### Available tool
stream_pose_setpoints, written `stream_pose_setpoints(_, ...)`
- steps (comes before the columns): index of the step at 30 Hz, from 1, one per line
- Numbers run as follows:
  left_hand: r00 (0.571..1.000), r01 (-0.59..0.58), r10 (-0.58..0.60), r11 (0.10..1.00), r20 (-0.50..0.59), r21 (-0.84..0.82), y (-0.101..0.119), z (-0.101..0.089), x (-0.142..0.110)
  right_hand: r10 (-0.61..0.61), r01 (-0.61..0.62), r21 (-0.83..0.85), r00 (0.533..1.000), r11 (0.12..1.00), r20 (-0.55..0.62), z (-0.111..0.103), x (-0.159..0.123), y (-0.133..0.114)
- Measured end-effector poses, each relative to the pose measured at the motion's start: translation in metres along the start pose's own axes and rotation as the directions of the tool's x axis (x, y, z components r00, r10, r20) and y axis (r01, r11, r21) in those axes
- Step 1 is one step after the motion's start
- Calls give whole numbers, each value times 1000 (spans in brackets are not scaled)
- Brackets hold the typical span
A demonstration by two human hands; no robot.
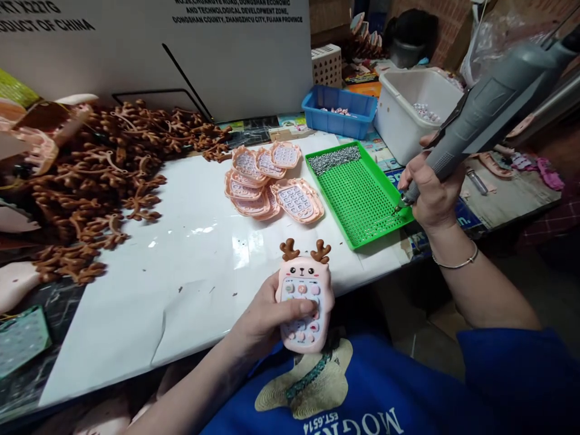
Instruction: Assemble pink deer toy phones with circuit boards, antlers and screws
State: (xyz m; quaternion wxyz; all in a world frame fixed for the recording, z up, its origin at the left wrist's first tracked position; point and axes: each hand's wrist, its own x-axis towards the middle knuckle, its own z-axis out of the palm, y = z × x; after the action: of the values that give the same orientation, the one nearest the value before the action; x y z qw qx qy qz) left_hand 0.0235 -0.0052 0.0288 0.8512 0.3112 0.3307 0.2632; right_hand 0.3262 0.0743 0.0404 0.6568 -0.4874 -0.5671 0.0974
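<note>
My left hand (267, 317) is closed around a pink toy phone (303, 299) with brown antlers and a small animal face, held upright at the table's near edge, thumb across its buttons. My right hand (430, 190) grips a grey electric screwdriver (489, 109), its tip touching down at the right edge of a green perforated tray (357, 193). Small silver screws (334, 160) lie heaped at the far end of that tray. A thin bracelet circles my right wrist.
A stack of pink keypad shells (272, 184) lies mid-table. Brown plastic antlers (104, 175) are piled at the left. Behind stand a blue bin (339, 109), a white tub (410, 109) and a large cardboard box (181, 48). The table has a white sheet (181, 278).
</note>
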Motion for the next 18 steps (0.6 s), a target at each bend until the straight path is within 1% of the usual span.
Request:
stream_pose_setpoints(2, 997, 23, -18, 998, 69, -58, 1, -3, 0, -48, 48, -13, 999, 999, 4, 0, -1, 5)
stream_pose_setpoints(5, 975, 133, -112, 986, 192, -102, -1, -8, -4, -71, 72, -36, 997, 997, 12, -1, -2, 10)
stream_pose_setpoints(7, 942, 202, -167, 975, 291, -96, -5, -10, -9, -60, 60, -34, 998, 998, 6, -1, -2, 10)
stream_pose_setpoints(8, 924, 223, -172, 968, 342, -114, -8, -9, -12, -53, 53, -31, 999, 998, 1, -1, -2, 10)
stream_pose_setpoints(11, 859, 288, -134, 925, 494, -249, -18, -1, -16, -44, 44, -46, 999, 998, -1, -1, -2, 10)
stream_pose_setpoints(13, 817, 349, -135, 890, 561, -294, -24, 5, -16, -41, 41, -75, 999, 996, 1, 0, -1, 9)
stream_pose_setpoints(14, 806, 373, -147, 878, 573, -299, -27, 7, -15, -42, 41, -83, 999, 996, -5, 0, 0, 8)
stream_pose_setpoints(15, 809, 386, -158, 869, 567, -308, -30, 8, -14, -44, 43, -80, 999, 996, -17, 1, 1, 6)
stream_pose_setpoints(16, 821, 392, -170, 862, 545, -320, -32, 8, -13, -49, 47, -64, 998, 997, -32, 1, 3, 3)
stream_pose_setpoints(18, 864, 359, -181, 876, 470, -323, -36, 5, -12, -51, 50, -7, 997, 999, -59, 0, 6, -6)
